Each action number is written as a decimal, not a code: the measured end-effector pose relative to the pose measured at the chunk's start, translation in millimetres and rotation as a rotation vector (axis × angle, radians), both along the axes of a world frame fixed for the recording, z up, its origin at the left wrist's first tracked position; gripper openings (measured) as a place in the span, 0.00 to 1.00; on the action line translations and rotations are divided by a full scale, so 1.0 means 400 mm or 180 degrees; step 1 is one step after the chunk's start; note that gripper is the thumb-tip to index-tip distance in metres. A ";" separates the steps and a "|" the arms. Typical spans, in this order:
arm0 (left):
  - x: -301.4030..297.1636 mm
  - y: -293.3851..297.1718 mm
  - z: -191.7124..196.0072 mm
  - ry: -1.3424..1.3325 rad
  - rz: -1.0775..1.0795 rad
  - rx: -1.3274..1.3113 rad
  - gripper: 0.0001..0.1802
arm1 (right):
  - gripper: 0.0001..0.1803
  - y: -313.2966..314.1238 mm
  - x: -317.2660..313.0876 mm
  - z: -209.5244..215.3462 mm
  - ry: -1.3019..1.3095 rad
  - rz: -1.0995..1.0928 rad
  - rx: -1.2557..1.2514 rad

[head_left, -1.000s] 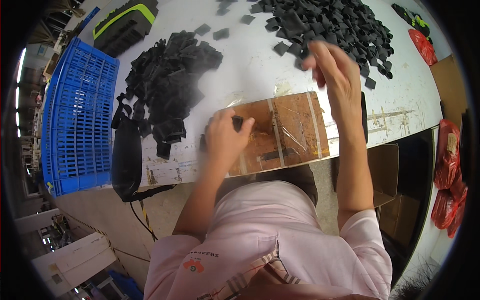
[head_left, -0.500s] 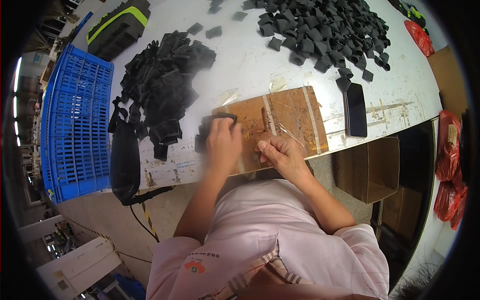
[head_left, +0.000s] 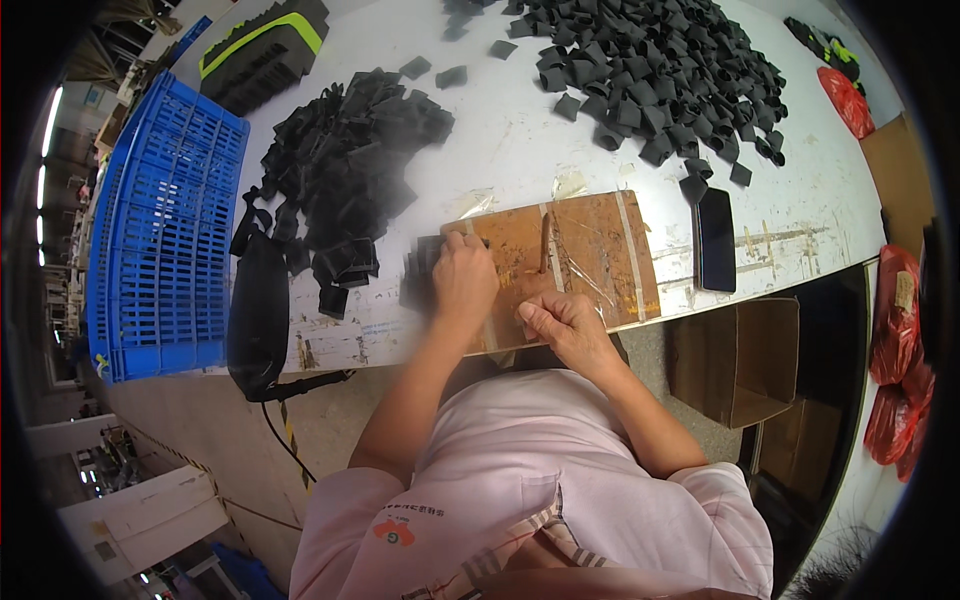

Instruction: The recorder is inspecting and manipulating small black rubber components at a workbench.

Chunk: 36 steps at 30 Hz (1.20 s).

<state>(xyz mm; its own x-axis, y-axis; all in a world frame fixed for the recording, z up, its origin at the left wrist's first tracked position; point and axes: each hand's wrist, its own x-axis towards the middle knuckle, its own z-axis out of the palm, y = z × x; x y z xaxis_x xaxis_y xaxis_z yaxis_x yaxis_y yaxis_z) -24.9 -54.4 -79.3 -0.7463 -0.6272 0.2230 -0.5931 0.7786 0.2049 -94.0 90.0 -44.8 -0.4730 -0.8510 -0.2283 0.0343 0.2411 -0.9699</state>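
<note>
My left hand (head_left: 463,280) presses down on a black foam piece (head_left: 422,268) at the left end of a brown taped cardboard board (head_left: 590,250) lying on the white table (head_left: 520,140). My right hand (head_left: 558,322) rests curled at the board's near edge, fingers closed; whether it holds anything is hidden. A pile of black foam pieces (head_left: 345,160) lies just left of the board. A bigger heap of small black pieces (head_left: 660,65) covers the far right of the table.
A blue plastic crate (head_left: 165,230) stands at the left table edge. A black pouch with a strap (head_left: 257,315) hangs by it. A black phone (head_left: 714,240) lies right of the board. An open cardboard box (head_left: 740,360) sits on the floor, red bags (head_left: 895,340) beside it.
My right hand came back from the far heap to the board's near edge. My left hand stayed on the foam piece at the board's left end.
</note>
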 end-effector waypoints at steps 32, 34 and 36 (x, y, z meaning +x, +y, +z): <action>0.158 0.070 0.151 0.2774 0.0398 0.5800 0.07 | 0.06 -0.054 0.017 0.022 -0.2779 -0.0319 -0.0595; 0.164 0.067 0.150 0.2691 0.0352 0.5665 0.05 | 0.05 -0.052 0.016 0.021 -0.2579 -0.0308 -0.0569; 0.162 0.069 0.155 0.2519 0.0432 0.5495 0.05 | 0.06 -0.046 0.015 0.006 -0.2274 -0.0225 -0.0357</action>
